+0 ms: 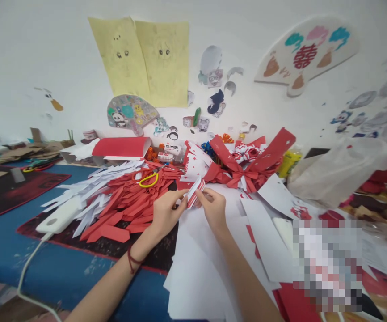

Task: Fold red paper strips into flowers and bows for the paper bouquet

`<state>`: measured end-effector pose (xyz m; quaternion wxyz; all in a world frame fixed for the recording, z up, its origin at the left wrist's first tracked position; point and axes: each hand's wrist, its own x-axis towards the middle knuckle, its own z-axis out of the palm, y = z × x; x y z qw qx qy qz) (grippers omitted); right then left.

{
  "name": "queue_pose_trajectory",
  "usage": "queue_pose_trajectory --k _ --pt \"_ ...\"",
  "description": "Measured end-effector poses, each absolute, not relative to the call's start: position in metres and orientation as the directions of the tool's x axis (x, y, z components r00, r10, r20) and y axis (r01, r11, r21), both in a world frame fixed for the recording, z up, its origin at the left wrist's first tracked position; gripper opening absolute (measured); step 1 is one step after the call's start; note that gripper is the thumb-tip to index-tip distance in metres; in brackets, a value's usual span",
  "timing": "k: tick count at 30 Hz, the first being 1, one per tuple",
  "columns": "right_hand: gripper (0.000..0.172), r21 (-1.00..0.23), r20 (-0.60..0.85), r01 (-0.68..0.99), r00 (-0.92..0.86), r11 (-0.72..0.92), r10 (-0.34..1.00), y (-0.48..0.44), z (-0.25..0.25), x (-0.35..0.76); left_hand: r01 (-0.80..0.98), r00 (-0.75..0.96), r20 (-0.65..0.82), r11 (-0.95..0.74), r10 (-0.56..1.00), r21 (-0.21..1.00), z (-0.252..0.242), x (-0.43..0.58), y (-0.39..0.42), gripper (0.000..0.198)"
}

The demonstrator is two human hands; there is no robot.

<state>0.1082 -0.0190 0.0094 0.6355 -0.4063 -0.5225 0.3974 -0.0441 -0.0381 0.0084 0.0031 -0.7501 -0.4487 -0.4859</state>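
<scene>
My left hand and my right hand meet over white paper sheets at the table's middle. Both pinch a small folded strip of red and white paper, the left at its lower end, the right at its side. The strip tilts up and to the right. A red string bracelet circles my left wrist. Just left of my hands lies a heap of red paper strips mixed with white strips.
Yellow-handled scissors lie on the red strips. A white power bank with a cable sits at left. Red paper bows pile behind my hands, a red box further left, a plastic bag at right. Blue table edge runs in front.
</scene>
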Motion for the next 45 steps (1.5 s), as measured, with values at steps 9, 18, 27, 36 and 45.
queue_pose_trajectory --k 9,18,27,36,45 --pt "0.021 -0.955 0.269 -0.098 0.099 0.279 0.958 -0.019 0.01 0.106 0.918 0.359 0.773 -0.346 0.523 -0.192 -0.004 -0.037 -0.049 0.039" --pt "0.029 -0.954 0.288 -0.076 0.037 0.29 0.957 -0.02 0.007 0.105 0.91 0.402 0.655 -0.361 0.64 -0.205 -0.003 -0.035 -0.054 0.036" --pt "0.028 -0.948 0.302 -0.11 -0.026 0.298 0.953 -0.015 0.005 0.108 0.958 0.078 0.602 -0.228 0.794 0.177 0.037 -0.085 -0.03 0.034" --pt "0.028 -0.955 0.279 -0.141 -0.125 0.261 0.952 -0.016 0.005 0.103 0.988 -0.122 0.414 0.148 0.902 -0.032 0.074 -0.21 0.07 0.037" --pt "0.029 -0.956 0.278 -0.129 -0.111 0.264 0.954 -0.014 0.005 0.104 0.978 0.182 0.241 -0.15 0.953 -0.143 0.052 -0.174 0.028 0.033"
